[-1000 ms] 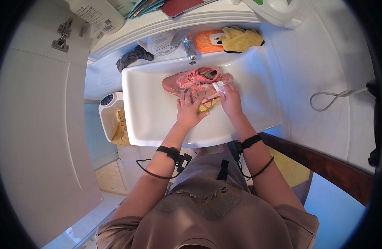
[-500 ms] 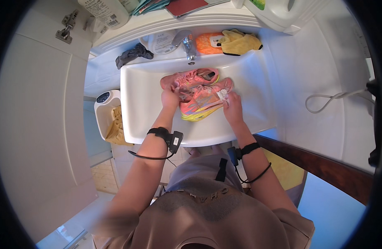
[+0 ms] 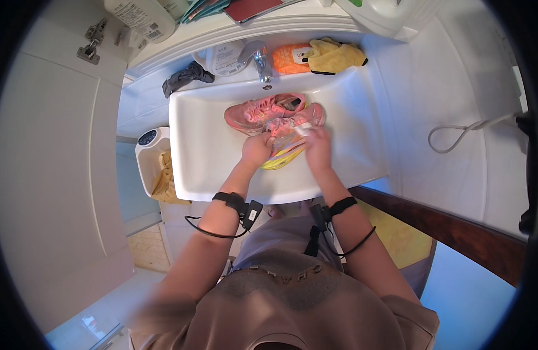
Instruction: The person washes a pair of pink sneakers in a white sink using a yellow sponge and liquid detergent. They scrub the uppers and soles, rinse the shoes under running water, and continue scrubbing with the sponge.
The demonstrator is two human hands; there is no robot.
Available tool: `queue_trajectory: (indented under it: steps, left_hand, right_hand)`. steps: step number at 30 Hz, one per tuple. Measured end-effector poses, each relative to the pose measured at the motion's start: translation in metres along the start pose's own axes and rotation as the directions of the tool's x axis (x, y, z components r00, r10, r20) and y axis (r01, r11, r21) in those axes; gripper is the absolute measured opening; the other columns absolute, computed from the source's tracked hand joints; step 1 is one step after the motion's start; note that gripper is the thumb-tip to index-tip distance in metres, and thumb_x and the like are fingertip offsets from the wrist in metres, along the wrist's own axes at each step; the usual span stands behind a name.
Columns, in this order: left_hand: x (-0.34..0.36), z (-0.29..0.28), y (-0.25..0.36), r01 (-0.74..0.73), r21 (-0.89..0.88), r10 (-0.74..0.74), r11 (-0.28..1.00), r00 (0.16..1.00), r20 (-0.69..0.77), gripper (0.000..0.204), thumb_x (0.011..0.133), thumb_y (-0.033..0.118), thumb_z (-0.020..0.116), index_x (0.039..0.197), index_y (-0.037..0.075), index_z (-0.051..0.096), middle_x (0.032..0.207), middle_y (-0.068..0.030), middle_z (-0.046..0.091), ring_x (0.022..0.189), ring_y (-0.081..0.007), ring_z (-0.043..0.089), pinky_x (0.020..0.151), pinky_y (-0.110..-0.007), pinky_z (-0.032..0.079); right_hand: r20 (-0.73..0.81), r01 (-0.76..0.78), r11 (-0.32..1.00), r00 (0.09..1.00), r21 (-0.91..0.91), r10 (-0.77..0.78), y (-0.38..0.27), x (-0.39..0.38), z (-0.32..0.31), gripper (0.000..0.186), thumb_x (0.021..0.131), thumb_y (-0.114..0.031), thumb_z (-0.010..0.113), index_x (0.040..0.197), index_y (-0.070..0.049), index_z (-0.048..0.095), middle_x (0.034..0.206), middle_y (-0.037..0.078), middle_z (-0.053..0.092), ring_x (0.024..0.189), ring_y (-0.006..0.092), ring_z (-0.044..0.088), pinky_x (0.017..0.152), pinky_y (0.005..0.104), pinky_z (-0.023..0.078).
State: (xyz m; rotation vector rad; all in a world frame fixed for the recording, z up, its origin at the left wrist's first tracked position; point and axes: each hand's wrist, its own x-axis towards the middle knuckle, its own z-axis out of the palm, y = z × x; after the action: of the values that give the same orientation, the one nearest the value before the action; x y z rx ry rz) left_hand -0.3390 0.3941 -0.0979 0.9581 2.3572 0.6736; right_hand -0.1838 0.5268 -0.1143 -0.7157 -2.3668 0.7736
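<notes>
Two pink sneakers lie in the white sink [image 3: 193, 149]. The far sneaker [image 3: 245, 116] rests on its own below the faucet. The near sneaker [image 3: 286, 153] has a yellow sole and is partly covered by my hands. My left hand [image 3: 257, 150] is closed on its left end, the fingers curled over the upper. My right hand [image 3: 318, 149] pinches a small white wad [image 3: 303, 129], perhaps tissue or a wipe, against the upper near the heel. Motion blurs this hand slightly.
Along the back ledge are a dark grey cloth [image 3: 187, 78], a white tub [image 3: 227, 60], the faucet [image 3: 262, 63], an orange pack [image 3: 289, 60] and a yellow cloth [image 3: 336, 56]. A white bin [image 3: 141, 164] stands left of the sink. A cabinet door [image 3: 64, 163] fills the left side.
My left hand has moved right and nearer, from between the sneakers onto the near one. My right hand has shifted slightly left and nearer, bringing the white wad left along the upper.
</notes>
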Motion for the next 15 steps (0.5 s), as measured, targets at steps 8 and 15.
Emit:
queue_trajectory:
  steps: [8, 15]
  left_hand:
    - [0.011, 0.004, -0.009, -0.007, 0.106, 0.002, 0.994, 0.999, 0.052, 0.024, 0.095, 0.027, 0.05, 0.101, 0.011, 0.067, 0.098, -0.0185, 0.069, 0.093, -0.0392, 0.065, 0.081, -0.05, 0.051]
    - [0.016, 0.006, -0.022, -0.079, -0.103, 0.083, 0.991, 0.996, 0.03, 0.028, 0.089, 0.009, 0.046, 0.108, 0.006, 0.067, 0.097, -0.0232, 0.069, 0.092, -0.0384, 0.066, 0.082, -0.045, 0.052]
  right_hand:
    - [-0.017, -0.064, 0.997, 0.998, -0.05, 0.063, -0.016, 0.021, 0.02, 0.018, 0.075, 0.001, 0.058, 0.089, -0.001, 0.069, 0.105, 0.014, 0.066, 0.113, 0.032, 0.056, 0.097, 0.0403, 0.048]
    - [0.271, 0.238, 0.969, 0.93, 0.069, -0.248, -0.008, 0.025, 0.035, 0.021, 0.075, -0.003, 0.06, 0.091, -0.003, 0.073, 0.1, 0.014, 0.068, 0.104, 0.0344, 0.06, 0.095, 0.0459, 0.048]
